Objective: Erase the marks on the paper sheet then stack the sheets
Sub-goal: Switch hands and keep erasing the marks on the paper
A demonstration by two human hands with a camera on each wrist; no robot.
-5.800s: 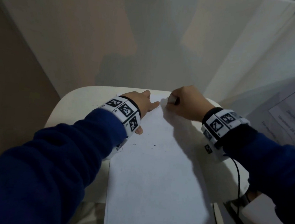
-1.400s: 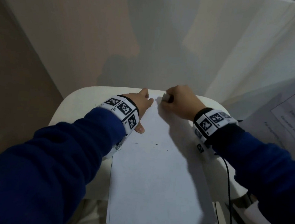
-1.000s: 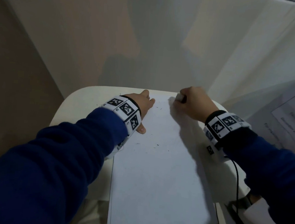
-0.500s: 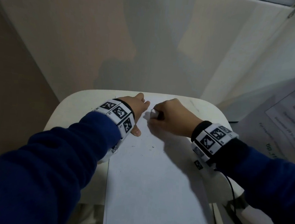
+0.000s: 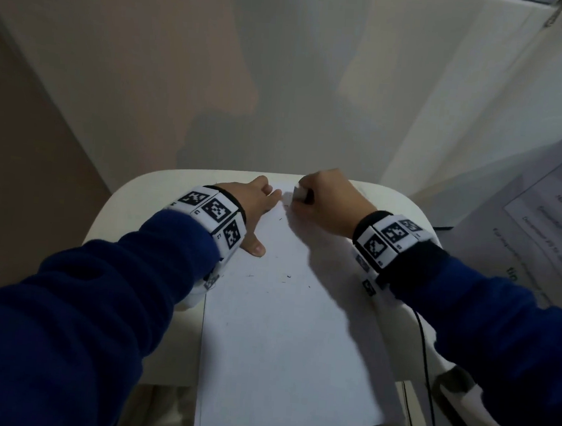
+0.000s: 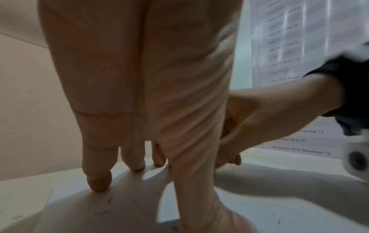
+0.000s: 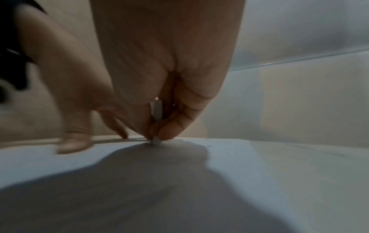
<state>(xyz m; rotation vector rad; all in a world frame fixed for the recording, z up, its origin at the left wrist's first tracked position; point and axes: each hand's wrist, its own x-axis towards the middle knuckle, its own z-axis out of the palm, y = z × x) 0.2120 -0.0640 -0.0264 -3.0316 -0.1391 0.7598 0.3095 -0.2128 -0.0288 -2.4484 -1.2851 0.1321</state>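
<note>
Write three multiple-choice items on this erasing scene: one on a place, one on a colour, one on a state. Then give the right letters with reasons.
1. Where does the eraser meet the paper sheet?
A. near its far end
B. at its near edge
C. off the sheet, on the table

2. What colour are the sleeves?
A. red
B. dark blue
C. yellow

3. How does the left hand lie?
A. curled in a fist, lifted
B. pinching a pencil
C. flat, straight fingers pressing the sheet

Answers:
1 A: the head view shows the right hand working at the sheet's far end, and the right wrist view shows the eraser tip touching the paper.
2 B: both sleeves are dark blue in the head view.
3 C: the left wrist view shows the fingers straight with tips down on the surface.
</note>
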